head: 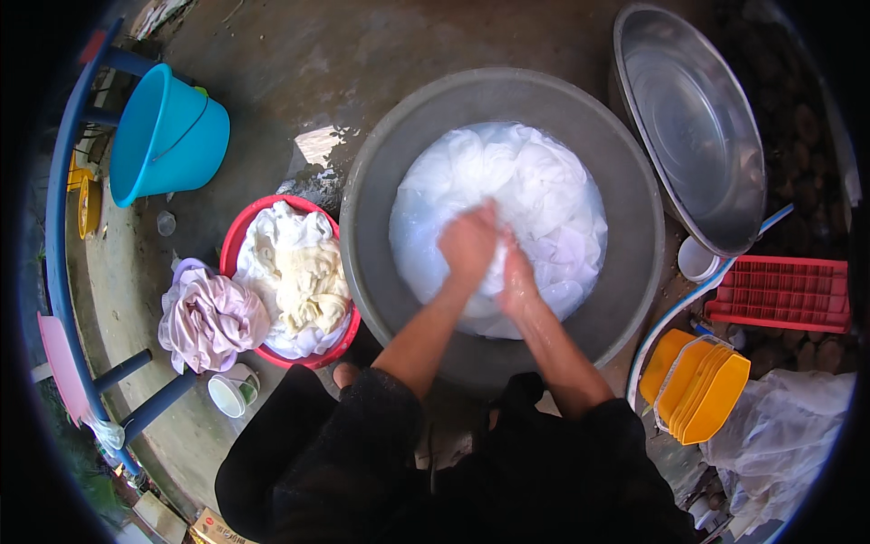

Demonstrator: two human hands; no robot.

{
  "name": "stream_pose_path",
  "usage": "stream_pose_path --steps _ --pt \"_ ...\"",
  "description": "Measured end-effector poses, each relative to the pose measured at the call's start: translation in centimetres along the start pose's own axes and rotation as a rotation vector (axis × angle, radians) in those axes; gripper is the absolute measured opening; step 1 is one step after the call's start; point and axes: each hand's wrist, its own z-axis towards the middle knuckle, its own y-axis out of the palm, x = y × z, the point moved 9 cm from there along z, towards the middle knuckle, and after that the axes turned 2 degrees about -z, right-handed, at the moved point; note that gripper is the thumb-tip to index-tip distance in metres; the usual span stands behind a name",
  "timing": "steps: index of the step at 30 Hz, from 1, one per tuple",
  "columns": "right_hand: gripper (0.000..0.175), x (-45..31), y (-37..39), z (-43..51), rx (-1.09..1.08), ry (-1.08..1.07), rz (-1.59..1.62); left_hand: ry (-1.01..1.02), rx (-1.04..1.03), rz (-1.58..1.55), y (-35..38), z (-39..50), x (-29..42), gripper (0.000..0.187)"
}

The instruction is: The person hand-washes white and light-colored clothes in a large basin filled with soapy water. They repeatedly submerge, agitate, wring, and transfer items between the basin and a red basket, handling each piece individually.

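A large grey plastic tub [370, 224] stands before me with cloudy, bluish-white water [421, 245] in it. White wet cloth [544, 163] is heaped in the water, and a pale lilac piece lies at its lower right. My left hand [470, 241], blurred by motion, is closed on a bunched bit of the white cloth over the middle of the tub. Pressed against the same bunch from the right is my right hand [518, 275], its wrist wet. The fingertips of both hands are partly hidden by blur and cloth.
Left of the tub, a red basin [233, 238] holds white and cream cloth, beside a pinkish-lilac bundle [214, 313]. A turquoise bucket [197, 136] lies farther left. On the right are a tilted metal basin [680, 122], a red crate [781, 292], yellow containers [700, 387] and a hose [652, 333].
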Motion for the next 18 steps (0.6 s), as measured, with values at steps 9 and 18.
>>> stream_pose_path --steps 9,18 --pt "0.058 -0.5 -1.6 1.3 -0.199 -0.078 -0.015 0.044 0.215 -0.11 -1.6 0.9 0.9 0.033" --pt "0.052 -1.2 -2.1 -2.4 -0.047 -0.011 -0.406 0.13 0.383 -0.156 -4.0 1.3 -1.2 0.047"
